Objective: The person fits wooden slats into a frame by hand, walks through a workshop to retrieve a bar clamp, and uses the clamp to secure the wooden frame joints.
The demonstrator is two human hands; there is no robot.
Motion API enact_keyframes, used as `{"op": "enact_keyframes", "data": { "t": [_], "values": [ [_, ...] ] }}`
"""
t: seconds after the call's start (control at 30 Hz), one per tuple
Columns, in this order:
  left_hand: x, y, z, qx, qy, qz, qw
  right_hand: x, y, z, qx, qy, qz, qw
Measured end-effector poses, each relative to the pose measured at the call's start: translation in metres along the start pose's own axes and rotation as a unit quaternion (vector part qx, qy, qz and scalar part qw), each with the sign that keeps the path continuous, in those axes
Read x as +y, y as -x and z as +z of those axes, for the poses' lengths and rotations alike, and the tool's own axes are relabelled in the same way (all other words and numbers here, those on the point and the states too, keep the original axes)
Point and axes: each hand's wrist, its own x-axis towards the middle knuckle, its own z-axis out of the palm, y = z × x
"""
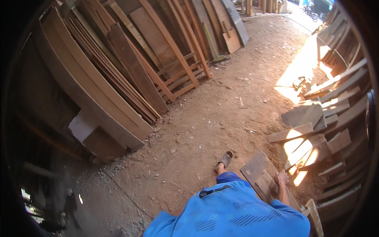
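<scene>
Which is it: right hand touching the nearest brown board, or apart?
Touching: the head view shows the right hand against the right edge of the brown board, no gap visible.

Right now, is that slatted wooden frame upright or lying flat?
Upright but leaning: the slatted wooden frame meets the dirt floor at its lower end, its rails slanting upward.

Left hand out of sight; right hand (282, 178) too small to read any grip on the brown board (254, 168), near end hidden by the blue shirt (229, 209). Far-right motorbike (310, 12) glare-washed, near-left dark clutter (71, 207) too blurred to ID, leaning boards (152, 33) cropped far left.
</scene>
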Motion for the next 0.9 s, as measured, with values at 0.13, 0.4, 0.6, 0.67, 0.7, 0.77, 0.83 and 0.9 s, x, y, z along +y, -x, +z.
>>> {"op": "enact_keyframes", "data": {
  "t": [0.13, 0.4, 0.6, 0.67, 0.7, 0.77, 0.83, 0.9],
  "values": [
    [0.032, -0.043, -0.057, 0.028, -0.057, 0.021, 0.998, -0.14, -0.004, 0.007, 0.017, -0.015, -0.018, 1.0],
    [0.267, -0.12, -0.212, 0.147, 0.181, 0.167, 0.958, -0.2, -0.037, -0.025, -0.098, 0.168, 0.045, 0.98],
    [0.331, -0.168, -0.257, 0.125, 0.061, 0.13, 0.982, -0.331, -0.134, 0.015, -0.064, -0.018, -0.171, 0.983],
    [0.327, -0.203, -0.287, 0.002, -0.027, 0.04, 0.999, -0.381, -0.153, 0.039, -0.047, -0.076, -0.207, 0.974],
    [0.334, -0.216, -0.295, -0.037, -0.021, 0.043, 0.998, -0.407, -0.159, 0.043, -0.053, -0.097, -0.222, 0.969],
    [0.342, -0.235, -0.315, -0.084, -0.025, 0.039, 0.995, -0.462, -0.161, 0.042, -0.092, -0.098, -0.234, 0.963],
    [0.381, -0.263, -0.326, -0.079, -0.1, 0.062, 0.99, -0.483, -0.187, 0.046, -0.098, -0.084, -0.245, 0.961],
    [0.426, -0.292, -0.344, -0.053, -0.163, 0.1, 0.98, -0.502, -0.219, 0.046, -0.094, -0.065, -0.246, 0.962]
  ]
}}
